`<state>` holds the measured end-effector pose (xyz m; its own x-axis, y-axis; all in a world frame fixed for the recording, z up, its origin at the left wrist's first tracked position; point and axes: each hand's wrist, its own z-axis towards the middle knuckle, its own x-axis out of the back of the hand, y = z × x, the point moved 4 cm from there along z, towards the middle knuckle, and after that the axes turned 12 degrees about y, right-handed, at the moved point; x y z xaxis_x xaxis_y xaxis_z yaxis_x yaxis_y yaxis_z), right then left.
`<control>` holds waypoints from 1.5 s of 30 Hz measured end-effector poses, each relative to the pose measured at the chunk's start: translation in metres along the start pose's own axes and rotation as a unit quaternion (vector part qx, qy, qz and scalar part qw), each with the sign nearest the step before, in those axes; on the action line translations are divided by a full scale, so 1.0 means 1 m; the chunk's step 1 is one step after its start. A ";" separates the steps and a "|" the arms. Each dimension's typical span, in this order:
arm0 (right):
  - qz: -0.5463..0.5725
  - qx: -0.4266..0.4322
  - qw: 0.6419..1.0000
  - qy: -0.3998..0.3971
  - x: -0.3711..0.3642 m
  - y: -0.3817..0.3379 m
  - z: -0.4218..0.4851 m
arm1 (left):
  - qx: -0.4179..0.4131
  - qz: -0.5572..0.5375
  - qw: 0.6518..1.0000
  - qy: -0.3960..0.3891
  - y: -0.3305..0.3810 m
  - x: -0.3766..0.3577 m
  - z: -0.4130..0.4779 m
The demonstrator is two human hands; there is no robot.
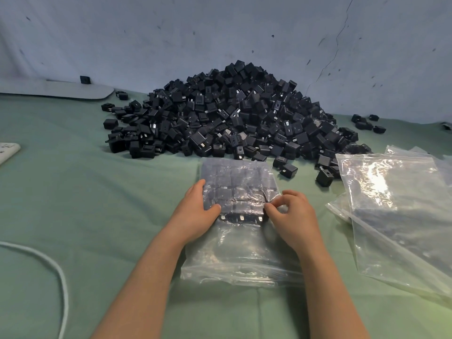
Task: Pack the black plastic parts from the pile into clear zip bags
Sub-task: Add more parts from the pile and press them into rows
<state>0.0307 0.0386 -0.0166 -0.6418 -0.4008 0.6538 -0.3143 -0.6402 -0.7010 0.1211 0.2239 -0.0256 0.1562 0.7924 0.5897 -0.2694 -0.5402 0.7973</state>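
green cloth (73, 192): left hand (195, 211) flat against zip bag (234, 253), right hand (291, 216) pinches its film; parts (234, 177) inside blurred, perhaps 3 rows.

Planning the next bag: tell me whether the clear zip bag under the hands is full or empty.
Partly full: rows of black plastic parts fill the far half of the clear zip bag; its near half lies empty.
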 end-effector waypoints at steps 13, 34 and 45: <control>0.029 0.024 0.996 -0.075 0.004 -0.001 -0.003 | -0.005 0.002 0.999 -0.047 -0.002 -0.002 -0.002; 0.037 0.035 0.995 -0.083 0.005 -0.002 -0.003 | 0.016 -0.033 0.999 -0.031 0.005 0.007 -0.006; 0.045 0.039 0.995 -0.084 0.005 -0.002 -0.003 | 0.026 -0.030 0.999 -0.015 0.006 0.008 -0.008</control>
<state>0.0259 0.0399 -0.0123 -0.5366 -0.5580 0.6330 -0.2017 -0.6436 -0.7383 0.1128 0.2290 -0.0173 0.1999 0.8151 0.5438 -0.2083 -0.5070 0.8364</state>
